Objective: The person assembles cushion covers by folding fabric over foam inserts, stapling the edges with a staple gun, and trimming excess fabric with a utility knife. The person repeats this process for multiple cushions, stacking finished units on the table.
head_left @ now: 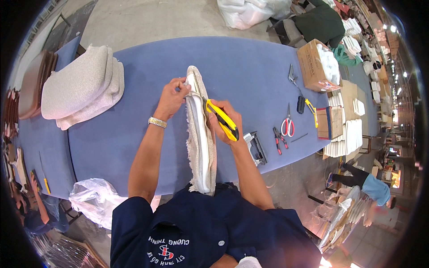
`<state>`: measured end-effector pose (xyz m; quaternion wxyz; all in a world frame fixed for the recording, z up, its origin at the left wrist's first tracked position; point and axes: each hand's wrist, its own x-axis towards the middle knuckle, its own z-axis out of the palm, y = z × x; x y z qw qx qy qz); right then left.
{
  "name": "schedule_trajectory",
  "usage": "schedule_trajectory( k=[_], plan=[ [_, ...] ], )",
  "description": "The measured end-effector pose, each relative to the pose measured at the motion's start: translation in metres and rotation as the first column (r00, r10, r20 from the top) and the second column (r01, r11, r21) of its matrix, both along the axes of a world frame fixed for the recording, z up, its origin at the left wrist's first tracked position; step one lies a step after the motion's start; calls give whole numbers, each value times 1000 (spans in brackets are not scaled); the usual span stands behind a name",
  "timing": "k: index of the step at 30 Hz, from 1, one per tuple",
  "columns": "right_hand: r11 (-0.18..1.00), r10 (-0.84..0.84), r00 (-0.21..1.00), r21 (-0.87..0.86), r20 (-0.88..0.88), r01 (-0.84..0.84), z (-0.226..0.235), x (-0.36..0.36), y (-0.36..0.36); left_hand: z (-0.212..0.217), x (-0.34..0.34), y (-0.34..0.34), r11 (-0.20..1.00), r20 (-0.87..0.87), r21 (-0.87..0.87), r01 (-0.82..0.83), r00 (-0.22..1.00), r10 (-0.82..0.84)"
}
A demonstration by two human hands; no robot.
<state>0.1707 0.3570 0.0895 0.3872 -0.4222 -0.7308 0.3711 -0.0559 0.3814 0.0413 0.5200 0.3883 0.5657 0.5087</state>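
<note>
- Your right hand [222,117] is closed around a yellow and black utility knife [222,120], its tip pointing up toward the rim of the cushion panel [201,134].
- Your left hand [171,96] pinches the beige fabric at the panel's upper end, fingers clamped together on the edge, just left of the knife tip.
- The cushion panel stands on its edge between your two hands, its lower end against your dark blue shirt, its upper end out over the blue table [250,71].
- A metal watch band [157,122] sits on your left wrist, below the grip.
- Just right of your knife hand, a stapler [257,147] lies near the table edge; beyond it are small red-handled pliers [278,139] and red-handled scissors [288,124].
- Farther right and up from the knife, an open brown cardboard box [313,67] holds white pieces; a second yellow knife [311,110] lies below it.
- Right of that, a flat brown package with a dark blue edge [328,123] rests among stacks of white panels [348,138].
- Well left of your left hand, a stack of beige upholstered cushions [80,87] lies on the table.
- Below your left elbow, a clear plastic bag [91,198] hangs off the table edge.
</note>
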Motion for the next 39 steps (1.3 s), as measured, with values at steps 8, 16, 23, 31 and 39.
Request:
schedule_trajectory(
  k=[8,16,23,31,39],
  plan=[
    [999,-17,999,-49,-33,15,1,5,-14,-9,-3,-3,999,196,-11,-43,980,45],
    [999,-11,1000,-54,11,11,7,18,-44,-26,5,-12,988,544,-49,-147,826,149],
    [999,-40,999,-14,10,40,1,18,-52,-7,46,-26,867,-208,239,-437,849,485],
    [999,-44,999,-8,-5,44,-3,19,-55,43,77,-25,978,-733,106,-180,651,199],
    [996,-80,996,-40,-48,78,-3,16,-56,-17,43,-35,963,31,39,-268,963,267]
  ],
)
